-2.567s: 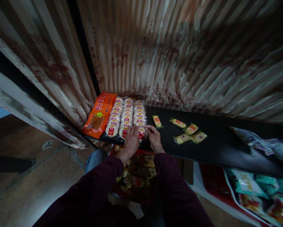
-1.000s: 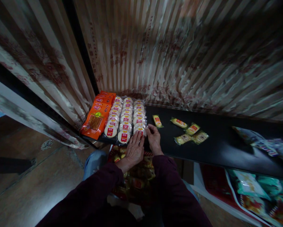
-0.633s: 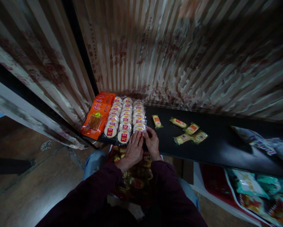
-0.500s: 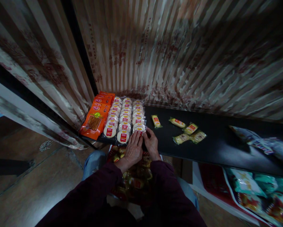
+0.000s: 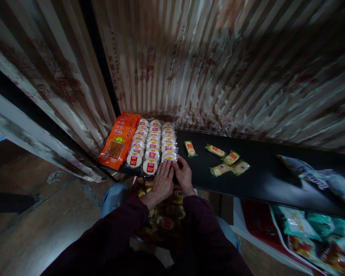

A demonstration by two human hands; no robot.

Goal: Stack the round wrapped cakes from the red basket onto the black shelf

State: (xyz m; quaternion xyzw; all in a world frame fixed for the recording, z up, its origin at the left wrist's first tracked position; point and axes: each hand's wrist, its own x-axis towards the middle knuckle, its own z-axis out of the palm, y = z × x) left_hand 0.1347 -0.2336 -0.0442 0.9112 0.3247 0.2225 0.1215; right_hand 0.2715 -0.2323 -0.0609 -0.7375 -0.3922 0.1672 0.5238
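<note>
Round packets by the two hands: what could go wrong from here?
1. The left hand lies over the near end of the rightmost row of round packets, by the front edge of the black shelf; one might slip off.
2. These packets overlap, so a push could skew the row.
3. The right hand, moving outward, might nudge the nearest yellow packet.

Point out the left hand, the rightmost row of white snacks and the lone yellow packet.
Left hand (image 5: 162,182): head view, back of the hand.
Rightmost row of white snacks (image 5: 169,144): head view, wrapper midway along.
Lone yellow packet (image 5: 190,148): head view, middle of its wrapper.
</note>
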